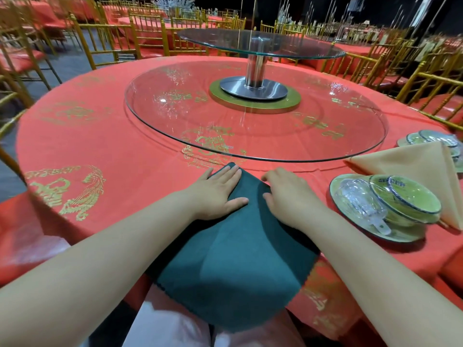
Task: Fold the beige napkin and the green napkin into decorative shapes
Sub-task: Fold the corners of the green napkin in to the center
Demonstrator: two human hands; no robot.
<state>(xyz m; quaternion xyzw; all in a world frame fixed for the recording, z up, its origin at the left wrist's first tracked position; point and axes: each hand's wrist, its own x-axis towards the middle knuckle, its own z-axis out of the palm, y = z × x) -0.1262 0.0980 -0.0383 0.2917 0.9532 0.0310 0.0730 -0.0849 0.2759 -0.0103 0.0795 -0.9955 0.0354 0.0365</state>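
- Banquet hall: rows of gold chairs (105,38) and red-clothed tables stand behind. No hazard to the work noted there.
- Round table (100,146), red cloth with gold print. The cloth looks smooth, so a napkin pressed sideways may slide rather than crease.
- Glass turntable (250,121) sits just beyond the work area. A fold pushed forward could catch against its rim.
- Green napkin (225,259) lies corner-on at the near table edge, with its far corner on the table and its near half hanging onto the person's lap. Risk: the hanging part drags the piece askew once pressure lifts, and the creases set crooked.
- Beige napkin (413,169) is folded to a triangle, well to the right, leaning on crockery. It could slip if that crockery is disturbed.
- Plate (334,196) carries a bowl (406,199) and a glass (360,199) tipped on its side, near the right forearm. A careless sweep could knock them.
- Left hand (220,194) lies flat with fingers straight, pressing the napkin's far-left part.
- Right hand (288,196) has fingers curled at the napkin's right edge. Cannot tell whether it pinches the cloth. A pull against a loosely pinned left side would shift the fold line.
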